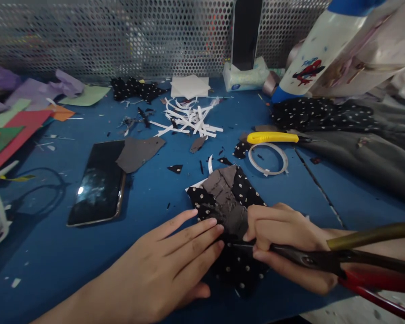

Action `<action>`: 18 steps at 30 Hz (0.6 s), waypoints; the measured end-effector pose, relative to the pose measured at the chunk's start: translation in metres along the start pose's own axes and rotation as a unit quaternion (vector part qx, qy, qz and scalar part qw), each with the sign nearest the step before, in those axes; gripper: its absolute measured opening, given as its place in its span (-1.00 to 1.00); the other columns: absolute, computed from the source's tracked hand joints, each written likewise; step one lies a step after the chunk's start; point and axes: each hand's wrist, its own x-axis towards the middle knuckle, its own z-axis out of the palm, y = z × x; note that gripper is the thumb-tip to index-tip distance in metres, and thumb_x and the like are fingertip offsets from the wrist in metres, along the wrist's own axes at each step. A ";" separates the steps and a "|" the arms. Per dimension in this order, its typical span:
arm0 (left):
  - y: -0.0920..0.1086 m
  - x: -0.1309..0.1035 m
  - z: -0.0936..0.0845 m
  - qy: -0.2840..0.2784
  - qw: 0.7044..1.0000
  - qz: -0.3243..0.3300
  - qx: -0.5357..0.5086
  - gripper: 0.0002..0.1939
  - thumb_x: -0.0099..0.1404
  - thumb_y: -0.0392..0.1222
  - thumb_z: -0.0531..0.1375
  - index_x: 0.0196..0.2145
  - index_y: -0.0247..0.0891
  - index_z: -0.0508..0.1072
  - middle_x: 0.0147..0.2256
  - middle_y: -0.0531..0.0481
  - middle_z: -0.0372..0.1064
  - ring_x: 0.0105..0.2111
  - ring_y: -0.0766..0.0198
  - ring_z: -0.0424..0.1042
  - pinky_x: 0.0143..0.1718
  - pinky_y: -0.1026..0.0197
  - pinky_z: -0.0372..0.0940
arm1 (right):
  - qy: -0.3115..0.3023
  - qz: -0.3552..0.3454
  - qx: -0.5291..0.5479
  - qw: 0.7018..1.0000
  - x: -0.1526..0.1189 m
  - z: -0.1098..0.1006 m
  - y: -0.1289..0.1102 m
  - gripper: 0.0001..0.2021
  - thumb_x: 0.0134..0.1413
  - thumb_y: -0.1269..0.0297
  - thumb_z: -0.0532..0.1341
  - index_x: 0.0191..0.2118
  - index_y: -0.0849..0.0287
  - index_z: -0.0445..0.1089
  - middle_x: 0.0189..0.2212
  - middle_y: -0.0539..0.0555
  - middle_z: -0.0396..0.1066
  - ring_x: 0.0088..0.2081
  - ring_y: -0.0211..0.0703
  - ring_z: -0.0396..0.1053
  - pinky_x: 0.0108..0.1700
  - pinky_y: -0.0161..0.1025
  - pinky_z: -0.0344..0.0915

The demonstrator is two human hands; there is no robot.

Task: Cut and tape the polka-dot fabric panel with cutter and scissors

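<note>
A flat piece covered in black polka-dot fabric (245, 267), with a dark grey strip (231, 216) down its middle, lies near the table's front edge. My left hand (175, 261) rests on its left side, fingers stretched out flat. My right hand (286, 229) is closed at its right side, wrapped round the dark blades of a pair of scissors (307, 258). A thin blade tip shows beyond my fingers, low over the fabric. The scissors' red and olive handles reach out of view at the right.
Left on the blue table (148, 193) lies a phone (97, 189), partly under a grey scrap (140, 153). White paper strips (192, 117) are heaped behind. A yellow cutter knife (273, 137) and tape ring (268, 159) lie right, near a tilted bottle (319, 49). Perforated metal (121, 36) borders the back.
</note>
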 end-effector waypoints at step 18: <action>0.001 -0.001 -0.005 0.007 1.000 0.027 -0.012 -0.63 0.52 -0.12 0.01 0.13 -0.32 0.42 0.14 -0.05 0.39 0.22 0.20 0.30 0.42 0.00 -0.23 | 0.038 0.014 0.132 0.990 -0.003 0.001 0.007 -0.90 0.18 0.50 0.14 -0.35 0.21 0.26 -0.33 0.09 0.38 -0.34 -0.28 0.34 -0.37 -0.36 0.21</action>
